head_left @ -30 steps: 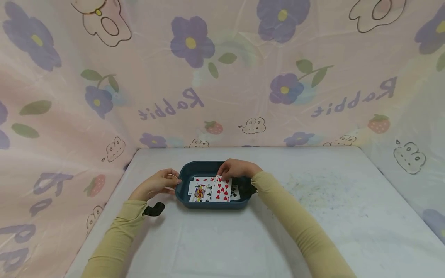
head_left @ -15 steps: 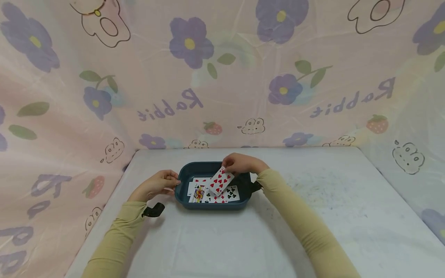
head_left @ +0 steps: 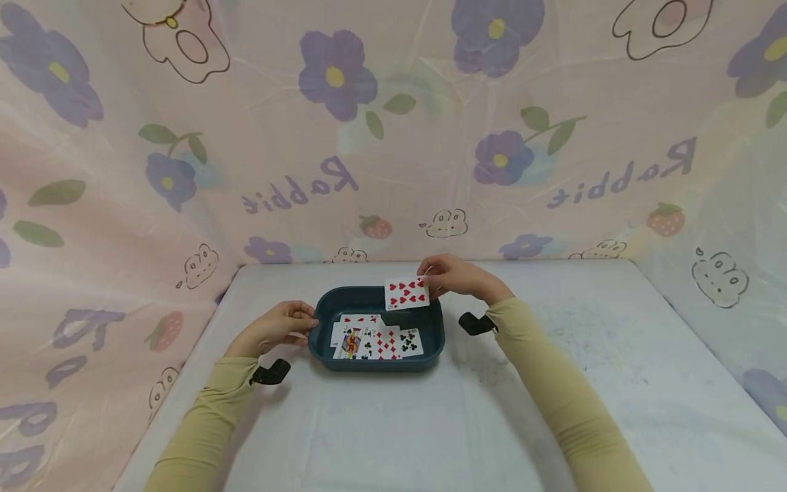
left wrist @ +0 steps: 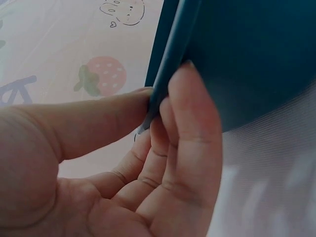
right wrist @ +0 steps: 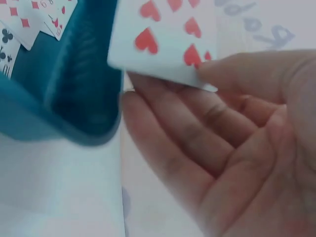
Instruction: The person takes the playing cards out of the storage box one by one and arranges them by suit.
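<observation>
My left hand (head_left: 279, 326) pinches the left rim of a dark blue tray (head_left: 376, 365); in the left wrist view the thumb lies on one side of the wall and the fingers (left wrist: 195, 108) on the other. A hearts playing card (head_left: 406, 294) is pinched at its right end by my right hand (head_left: 461, 277), above the tray's back right part. The right wrist view shows the thumb over the face of this hearts card (right wrist: 165, 37), with fingers beneath. Inside the tray several overlapping playing cards (head_left: 387, 343) lie face up, among them a picture card (head_left: 350, 343), diamonds and clubs.
The tray stands on a white-covered table (head_left: 393, 430). A patterned cloth (head_left: 393, 137) with flowers and rabbits hangs behind and at both sides. Black camera mounts (head_left: 476, 323) stick out from both wrists.
My right hand has lifted the hearts card off the other cards and moved it back and to the right, turning it sideways. Diamonds now show beneath. The left hand keeps its grip.
</observation>
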A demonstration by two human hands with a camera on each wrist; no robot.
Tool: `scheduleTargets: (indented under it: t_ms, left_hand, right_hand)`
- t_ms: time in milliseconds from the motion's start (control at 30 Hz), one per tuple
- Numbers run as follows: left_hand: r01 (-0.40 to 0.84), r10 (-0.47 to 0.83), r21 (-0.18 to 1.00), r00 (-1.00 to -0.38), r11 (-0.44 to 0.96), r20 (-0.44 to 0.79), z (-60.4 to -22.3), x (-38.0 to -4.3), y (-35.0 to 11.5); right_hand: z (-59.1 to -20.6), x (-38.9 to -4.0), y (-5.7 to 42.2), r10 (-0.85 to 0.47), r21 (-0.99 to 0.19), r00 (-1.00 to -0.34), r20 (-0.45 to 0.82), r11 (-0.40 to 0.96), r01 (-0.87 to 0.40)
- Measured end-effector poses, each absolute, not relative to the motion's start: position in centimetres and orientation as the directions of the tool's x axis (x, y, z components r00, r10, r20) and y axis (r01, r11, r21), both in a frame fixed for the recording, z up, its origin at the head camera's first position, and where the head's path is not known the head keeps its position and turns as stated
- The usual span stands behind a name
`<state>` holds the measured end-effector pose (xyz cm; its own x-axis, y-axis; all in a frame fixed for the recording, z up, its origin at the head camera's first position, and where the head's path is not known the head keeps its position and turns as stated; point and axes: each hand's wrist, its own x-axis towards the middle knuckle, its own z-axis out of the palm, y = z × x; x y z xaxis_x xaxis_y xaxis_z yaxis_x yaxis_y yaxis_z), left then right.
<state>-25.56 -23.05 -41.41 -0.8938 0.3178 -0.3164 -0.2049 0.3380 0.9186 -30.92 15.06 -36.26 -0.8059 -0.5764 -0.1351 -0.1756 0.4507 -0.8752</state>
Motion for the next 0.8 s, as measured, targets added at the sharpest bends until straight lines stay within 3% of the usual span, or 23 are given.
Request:
scheduleTargets:
  t_ms: [400, 800]
  left_hand:
    - [-0.216, 0.308, 0.919, -0.896, 0.331, -0.321, -41.5, -25.7, -23.1]
    - [-0.232, 0.291, 0.920, -0.899, 0.314, -0.326, -41.6, -25.7, -23.2]
  right_hand:
    - [-37.3, -30.7, 19.3, -0.438, -0.939, -0.898, -0.048, 0.327, -0.109]
    - [-39.6, -31.0, 22.4, -0.231, -0.973, -0.969, -0.090, 0.228, 0.035]
